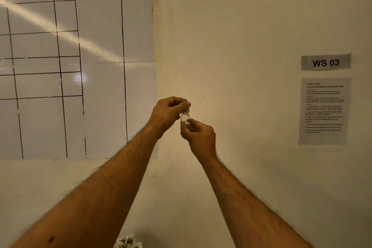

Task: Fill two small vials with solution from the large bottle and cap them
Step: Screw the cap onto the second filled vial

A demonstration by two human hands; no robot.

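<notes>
**Op:** Entry, head view. Largest first: I read a cream wall (pixel 231 26) across the whole field. On its left hangs a whiteboard (pixel 76 62) ruled into a grid, with hand-lettered headings "TASK NAME", "WORK FORCE NAME", "PRODUCTION".

**Obs:** And to the right?

**Op:** A printed instruction sheet (pixel 323 110) taped to the wall, its text too small for me to read. Just above it, a grey label reading "WS 03" (pixel 325 62).

**Obs:** Hands?

**Op:** Both forearms reach up from the lower corners and meet at centre frame, against the wall. The left hand (pixel 168 113) sits uppermost, fingers curled down and pinching the pale blue cap (pixel 187 109). The right hand (pixel 201 137) sits below it, thumb and fingertips clamped round the lower body of the small vial (pixel 184 120). The two hands are close together, both fastened on the same item.

**Obs:** Vial status?

**Op:** Upright, clear glass, held in the air between the hands, cap on top. I cannot tell the liquid level, nor whether the cap is fully seated.

**Obs:** Anything smaller?

**Op:** A white, flower-like cluster (pixel 127 242) at the bottom edge, blurred. I cannot identify it.
</notes>
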